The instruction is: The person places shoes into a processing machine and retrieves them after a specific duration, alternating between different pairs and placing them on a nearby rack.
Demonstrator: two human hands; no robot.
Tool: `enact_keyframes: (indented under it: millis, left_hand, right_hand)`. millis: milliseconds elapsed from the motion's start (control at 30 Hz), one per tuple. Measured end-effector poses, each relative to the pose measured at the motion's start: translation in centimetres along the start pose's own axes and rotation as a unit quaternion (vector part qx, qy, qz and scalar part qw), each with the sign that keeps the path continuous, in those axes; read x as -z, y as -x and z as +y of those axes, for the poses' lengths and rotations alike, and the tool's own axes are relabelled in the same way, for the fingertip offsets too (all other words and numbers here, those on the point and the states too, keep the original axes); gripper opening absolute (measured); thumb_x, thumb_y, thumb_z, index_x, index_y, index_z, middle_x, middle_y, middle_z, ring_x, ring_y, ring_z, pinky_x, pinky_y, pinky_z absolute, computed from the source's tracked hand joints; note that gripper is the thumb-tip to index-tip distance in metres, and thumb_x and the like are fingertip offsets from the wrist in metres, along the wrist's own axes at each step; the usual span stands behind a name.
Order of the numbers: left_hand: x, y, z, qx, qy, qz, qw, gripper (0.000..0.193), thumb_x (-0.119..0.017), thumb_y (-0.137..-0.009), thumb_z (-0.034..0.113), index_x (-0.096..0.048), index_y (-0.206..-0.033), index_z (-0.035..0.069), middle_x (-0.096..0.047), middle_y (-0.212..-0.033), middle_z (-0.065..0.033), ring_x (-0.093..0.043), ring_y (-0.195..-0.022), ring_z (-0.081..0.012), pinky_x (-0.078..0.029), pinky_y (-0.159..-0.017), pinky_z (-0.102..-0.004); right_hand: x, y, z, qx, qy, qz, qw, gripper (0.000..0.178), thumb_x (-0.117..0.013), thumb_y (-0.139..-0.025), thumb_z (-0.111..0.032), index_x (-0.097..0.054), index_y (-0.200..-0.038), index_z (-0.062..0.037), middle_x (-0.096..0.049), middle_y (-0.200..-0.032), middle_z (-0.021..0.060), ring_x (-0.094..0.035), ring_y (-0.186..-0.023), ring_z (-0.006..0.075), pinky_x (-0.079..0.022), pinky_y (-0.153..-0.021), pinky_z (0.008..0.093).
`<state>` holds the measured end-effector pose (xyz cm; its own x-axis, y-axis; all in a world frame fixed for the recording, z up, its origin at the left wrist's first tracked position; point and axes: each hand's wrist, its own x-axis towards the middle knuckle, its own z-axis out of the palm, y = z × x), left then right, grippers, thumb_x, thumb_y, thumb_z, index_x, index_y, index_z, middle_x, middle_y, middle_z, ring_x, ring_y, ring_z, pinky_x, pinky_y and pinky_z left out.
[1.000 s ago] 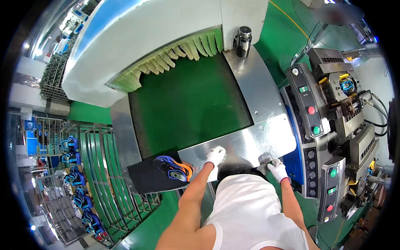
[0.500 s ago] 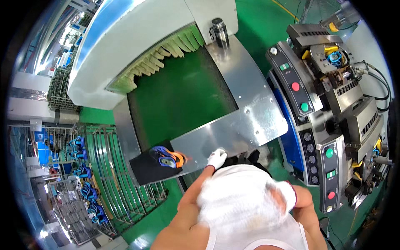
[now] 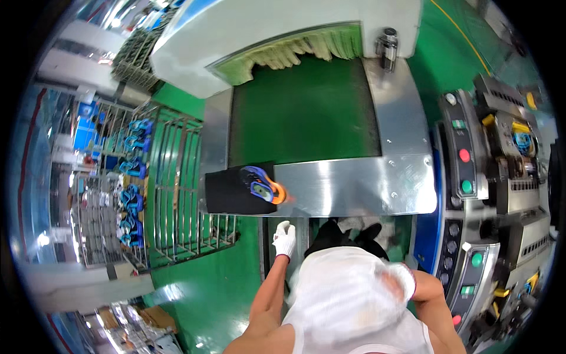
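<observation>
My left hand (image 3: pixel 284 239), in a white knit glove, hangs just off the front edge of the metal table (image 3: pixel 336 186). Its fingers are loosely bent and a little apart, with nothing seen in them. Close by, a blue and orange shoe upper (image 3: pixel 259 185) lies on a black mat (image 3: pixel 227 193) at the table's left front corner; neither hand touches it. Also gloved in white, my right hand (image 3: pixel 402 282) is against the right side of my white top, smeared by motion, its fingers not readable.
Beyond the table a green conveyor belt (image 3: pixel 306 112) runs under a fringed curtain into a white machine (image 3: pixel 283 29). A steel flask (image 3: pixel 387 50) stands at the back right. Presses with button panels (image 3: pixel 464 144) line the right; a metal rack (image 3: pixel 177 189) with blue shoe parts stands left.
My view has turned, so the table and machines sit differently. My left hand has moved back off the table's front edge. My right hand stays by my torso; the shoe upper stays on the mat.
</observation>
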<state>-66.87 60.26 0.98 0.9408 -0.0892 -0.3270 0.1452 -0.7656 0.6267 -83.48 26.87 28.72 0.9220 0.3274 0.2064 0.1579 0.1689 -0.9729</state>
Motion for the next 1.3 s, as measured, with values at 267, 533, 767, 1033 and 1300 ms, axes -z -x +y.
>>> enact_keyframes:
  millis: [267, 533, 767, 1033, 1300]
  left_hand:
    - [5.2, -12.5, 10.0, -0.073, 0.082, 0.233, 0.966, 0.075, -0.08, -0.085, 0.024, -0.045, -0.146, -0.001, -0.051, -0.143, -0.0259, -0.053, -0.132, -0.0392, -0.043, -0.112, -0.0454]
    - [4.2, -17.0, 13.0, -0.051, -0.037, 0.157, 0.986, 0.049, -0.077, -0.082, 0.021, -0.063, -0.128, 0.014, -0.049, -0.146, -0.0193, -0.048, -0.132, -0.042, -0.047, -0.107, -0.0542]
    - [4.4, -16.4, 10.0, -0.088, -0.01, 0.183, 0.979, 0.051, -0.077, -0.081, 0.016, -0.062, -0.129, 0.012, -0.047, -0.144, -0.0256, -0.046, -0.13, -0.0473, -0.041, -0.11, -0.0568]
    - [5.8, -17.1, 10.6, -0.107, -0.033, 0.203, 0.973, 0.046, -0.076, -0.082, 0.017, -0.064, -0.127, 0.013, -0.051, -0.141, -0.0224, -0.047, -0.129, -0.0466, -0.042, -0.111, -0.0548]
    - [5.1, -18.0, 11.5, -0.211, -0.047, 0.233, 0.948, 0.039, -0.072, -0.082, 0.012, -0.066, -0.119, 0.001, -0.061, -0.122, -0.0215, -0.055, -0.121, -0.04, -0.041, -0.109, -0.0502]
  right_hand:
    - [7.5, 1.6, 15.4, -0.399, 0.318, 0.281, 0.813, 0.064, -0.067, -0.091, -0.04, -0.056, -0.141, -0.0016, -0.062, -0.136, 0.0265, -0.06, -0.127, 0.0423, -0.047, -0.108, 0.0444]
    - [11.5, 10.4, 31.9, -0.462, 0.337, 0.315, 0.758, 0.067, -0.075, -0.076, -0.029, -0.054, -0.128, 0.0069, -0.066, -0.115, 0.0282, -0.065, -0.111, 0.0405, -0.054, -0.095, 0.0446]
    - [13.0, 6.3, 32.5, -0.537, 0.403, 0.184, 0.718, 0.083, -0.078, -0.076, -0.038, -0.048, -0.136, 0.0117, -0.063, -0.123, 0.0332, -0.062, -0.118, 0.0434, -0.051, -0.101, 0.0444]
    - [11.8, -1.3, 30.9, -0.428, 0.348, 0.243, 0.798, 0.043, -0.069, -0.085, -0.028, -0.07, -0.116, 0.0017, -0.074, -0.11, 0.0221, -0.071, -0.105, 0.0351, -0.055, -0.094, 0.0425]
    - [10.3, -5.3, 26.2, -0.482, 0.437, 0.231, 0.724, 0.052, -0.066, -0.081, -0.045, -0.069, -0.108, -0.0015, -0.065, -0.114, 0.0288, -0.06, -0.115, 0.0437, -0.049, -0.1, 0.0515]
